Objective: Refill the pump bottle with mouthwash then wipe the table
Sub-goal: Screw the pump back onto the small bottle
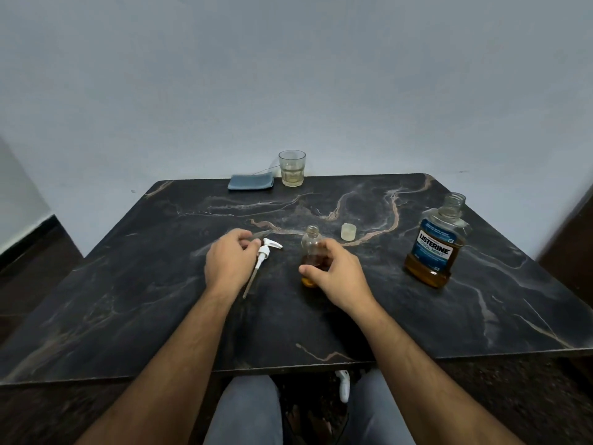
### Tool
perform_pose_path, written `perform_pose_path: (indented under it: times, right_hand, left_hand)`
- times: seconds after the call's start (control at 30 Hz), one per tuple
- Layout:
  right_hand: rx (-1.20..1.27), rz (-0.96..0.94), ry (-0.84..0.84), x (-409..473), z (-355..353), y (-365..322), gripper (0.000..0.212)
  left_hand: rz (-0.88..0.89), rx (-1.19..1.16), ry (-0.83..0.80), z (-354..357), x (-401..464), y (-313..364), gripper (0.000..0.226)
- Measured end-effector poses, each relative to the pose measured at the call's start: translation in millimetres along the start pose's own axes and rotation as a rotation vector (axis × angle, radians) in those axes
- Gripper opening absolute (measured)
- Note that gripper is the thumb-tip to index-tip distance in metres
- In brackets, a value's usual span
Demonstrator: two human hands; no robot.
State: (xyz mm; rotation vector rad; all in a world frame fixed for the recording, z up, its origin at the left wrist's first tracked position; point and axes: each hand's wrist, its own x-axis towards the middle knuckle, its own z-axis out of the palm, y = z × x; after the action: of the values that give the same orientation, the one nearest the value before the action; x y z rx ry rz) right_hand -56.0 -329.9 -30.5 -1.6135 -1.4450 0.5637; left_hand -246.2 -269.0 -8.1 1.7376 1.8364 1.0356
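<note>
Your right hand [333, 271] curls round the uncapped pump bottle [312, 244] at mid-table [128, 284], hiding its lower body. Your left hand [229, 261] rests beside the pump head [265, 252], fingers bent; contact unclear. Mouthwash bottle [438, 245] stands open, far right.

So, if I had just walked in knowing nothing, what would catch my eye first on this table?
Probably the big clear Listerine mouthwash bottle of amber liquid, standing uncapped at the right of the dark marble-patterned table. Next, the two bare hands at the centre: the right hand curls around a small clear glass bottle with amber liquid in its bottom, while the left hand touches the white plastic pump head lying beside it.
</note>
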Motion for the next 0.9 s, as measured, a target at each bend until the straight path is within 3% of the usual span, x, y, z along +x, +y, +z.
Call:
perform_pose_path:
  times: [0.2, 0.43, 0.53, 0.67, 0.9]
  right_hand:
    - [0.006, -0.020, 0.045, 14.9, 4.6, 4.2, 0.036]
    - [0.040, -0.058, 0.076, 13.0, 10.1, 10.9, 0.038]
    - [0.032, -0.064, 0.069, 12.6, 9.8, 10.9, 0.038]
    - [0.029, -0.081, 0.075, 12.5, 10.2, 11.2, 0.041]
    - [0.022, -0.083, 0.078, 11.5, 10.0, 11.9, 0.037]
  left_hand:
    - [-0.025, 0.214, -0.152, 12.9, 13.8, 4.6, 0.040]
    - [-0.085, 0.261, -0.220, 23.8, 22.6, 11.7, 0.019]
    - [-0.077, 0.032, -0.191, 26.2, 23.8, 16.9, 0.014]
    - [-0.101, -0.519, -0.156, 19.9, 25.3, 38.1, 0.025]
    - [0.148, -0.801, -0.072, -14.5, 20.5, 96.3, 0.019]
